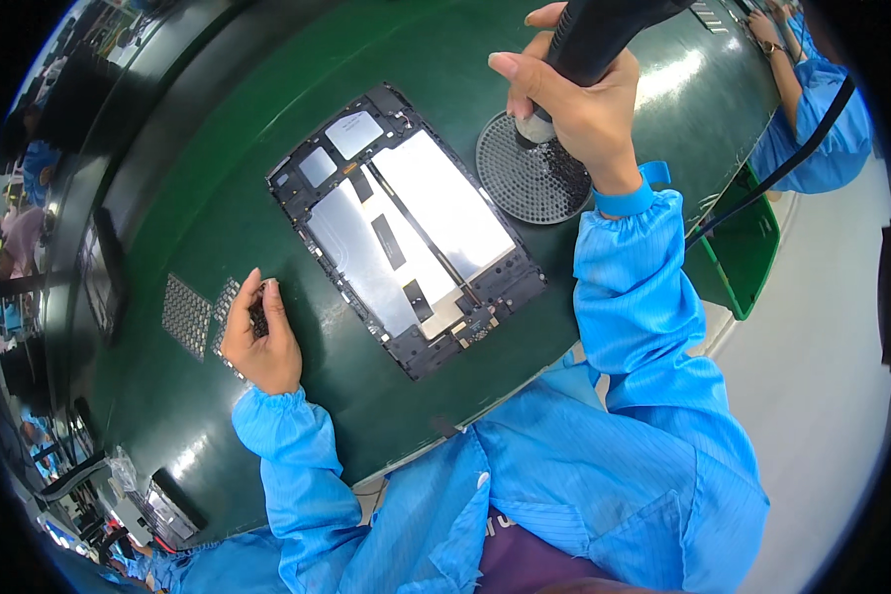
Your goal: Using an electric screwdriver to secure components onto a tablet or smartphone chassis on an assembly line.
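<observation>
My right hand (589,109) is wrapped round a black electric screwdriver (604,40). The tool's lower end points down at a round grey perforated screw tray (510,178), with small dark screws heaped on its right side. Left of that tray lies an opened tablet (436,198), inside up, with silvery battery panels, a black frame and thin cables. Neither hand touches it. My left hand (265,342) is curled at the left, thumb and forefinger drawn close together over a dark grid sheet of small parts (224,302). Whatever sits between those fingers is too small to make out.
Another grid sheet (185,317) lies farther left on the green table (366,426). A black flat panel (101,272) stands at the left edge. A green bin (752,257) is at the right, crossed by a black cable (782,168). Another person's blue sleeve (812,129) shows upper right.
</observation>
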{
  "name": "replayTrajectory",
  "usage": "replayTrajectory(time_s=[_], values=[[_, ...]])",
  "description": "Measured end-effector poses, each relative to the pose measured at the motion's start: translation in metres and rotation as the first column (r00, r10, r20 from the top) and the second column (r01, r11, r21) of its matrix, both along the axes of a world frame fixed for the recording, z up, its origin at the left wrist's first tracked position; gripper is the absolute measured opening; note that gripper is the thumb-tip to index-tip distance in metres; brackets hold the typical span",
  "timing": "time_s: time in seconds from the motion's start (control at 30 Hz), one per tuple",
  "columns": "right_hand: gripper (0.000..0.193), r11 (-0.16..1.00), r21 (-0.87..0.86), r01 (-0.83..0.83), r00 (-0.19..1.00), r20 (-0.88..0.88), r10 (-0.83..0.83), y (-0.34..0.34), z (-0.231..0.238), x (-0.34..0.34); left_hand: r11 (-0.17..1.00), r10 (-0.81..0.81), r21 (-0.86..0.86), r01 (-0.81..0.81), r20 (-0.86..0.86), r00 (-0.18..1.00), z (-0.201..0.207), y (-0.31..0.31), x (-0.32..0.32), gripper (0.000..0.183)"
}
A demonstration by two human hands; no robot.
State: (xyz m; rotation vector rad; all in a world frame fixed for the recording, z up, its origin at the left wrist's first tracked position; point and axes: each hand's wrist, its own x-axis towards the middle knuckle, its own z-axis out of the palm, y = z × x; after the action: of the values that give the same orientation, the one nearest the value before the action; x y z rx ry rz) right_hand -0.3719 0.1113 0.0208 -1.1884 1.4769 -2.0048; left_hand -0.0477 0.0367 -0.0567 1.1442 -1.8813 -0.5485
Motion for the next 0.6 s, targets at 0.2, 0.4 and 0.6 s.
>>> replayTrajectory(time_s=[0.2,0.4,0.6], values=[[0.032,1.0,-0.007,0.0,0.999,-0.033,0.0,-0.003,-0.004,-0.001,0.999,0.05,0.015,-0.051,0.044,0.998,0.003,-0.004,0.006,0.018],[0.03,1.0,0.02,-0.016,0.999,-0.049,0.017,-0.005,-0.01,-0.002,0.999,0.048,0.018,-0.049,0.039,0.998,0.001,-0.003,0.008,0.017],[0.03,0.999,0.031,-0.018,1.0,-0.022,0.019,-0.002,-0.005,0.001,0.991,-0.033,-0.127,0.05,0.136,0.99,0.011,0.008,-0.005,0.014]])
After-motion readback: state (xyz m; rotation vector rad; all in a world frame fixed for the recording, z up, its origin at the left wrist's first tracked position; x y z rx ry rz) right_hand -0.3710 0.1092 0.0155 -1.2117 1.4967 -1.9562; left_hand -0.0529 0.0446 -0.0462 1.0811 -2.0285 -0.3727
